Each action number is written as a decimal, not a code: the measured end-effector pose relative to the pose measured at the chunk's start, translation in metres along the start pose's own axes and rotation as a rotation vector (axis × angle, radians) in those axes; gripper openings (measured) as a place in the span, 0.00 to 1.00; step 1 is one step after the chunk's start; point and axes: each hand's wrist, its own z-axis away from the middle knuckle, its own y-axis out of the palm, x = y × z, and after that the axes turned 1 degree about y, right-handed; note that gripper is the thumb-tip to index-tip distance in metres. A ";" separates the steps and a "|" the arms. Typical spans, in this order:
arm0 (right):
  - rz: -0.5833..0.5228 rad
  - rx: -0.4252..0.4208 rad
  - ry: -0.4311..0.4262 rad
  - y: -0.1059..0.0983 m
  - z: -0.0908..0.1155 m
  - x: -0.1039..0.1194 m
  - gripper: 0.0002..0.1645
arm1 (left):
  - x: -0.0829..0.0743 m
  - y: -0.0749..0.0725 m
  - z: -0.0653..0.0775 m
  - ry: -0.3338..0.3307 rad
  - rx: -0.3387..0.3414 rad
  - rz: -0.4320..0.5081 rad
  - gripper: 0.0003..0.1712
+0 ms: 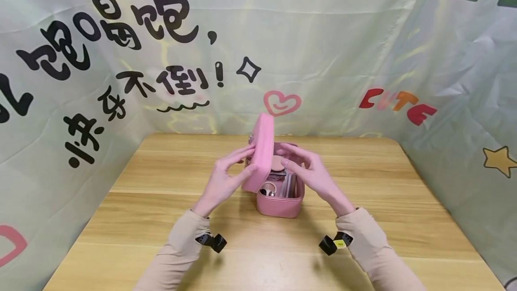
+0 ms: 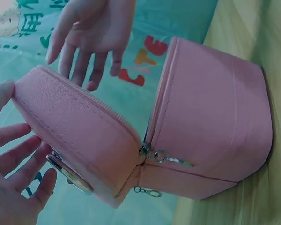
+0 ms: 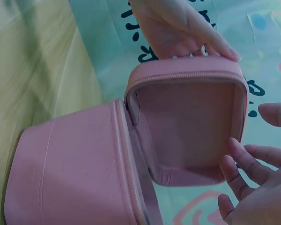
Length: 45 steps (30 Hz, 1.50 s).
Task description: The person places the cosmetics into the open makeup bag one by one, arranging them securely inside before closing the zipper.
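A pink zippered cosmetic case (image 1: 279,208) stands upright on the table with its lid (image 1: 264,147) tilted up to the left. My left hand (image 1: 226,174) holds the lid from its outer side, the thumb at one edge and the fingers spread on the top face. The right hand (image 1: 313,172) hovers over the case's right side, fingers loosely bent, fingertips close to the lid's rim. Inside lie a round pinkish pad (image 1: 277,163), slim tubes (image 1: 288,186) and a small ring-shaped item (image 1: 268,188). A metal zipper pull (image 2: 171,158) hangs near the hinge corner.
The wooden table (image 1: 161,201) carries the case near its middle. Printed cloth (image 1: 323,57) with lettering and a heart hangs behind and at both sides. A small black camera (image 1: 212,241) is strapped to each wrist over beige sleeves.
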 end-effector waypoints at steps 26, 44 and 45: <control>0.138 -0.090 0.094 -0.021 0.010 -0.007 0.27 | 0.023 -0.004 0.004 -0.117 0.118 -0.074 0.25; 0.306 -0.018 0.147 -0.033 0.017 -0.016 0.30 | 0.036 0.000 0.011 -0.231 0.316 -0.150 0.20; 0.315 -0.014 0.152 -0.034 0.018 -0.017 0.30 | 0.037 0.000 0.011 -0.225 0.327 -0.152 0.20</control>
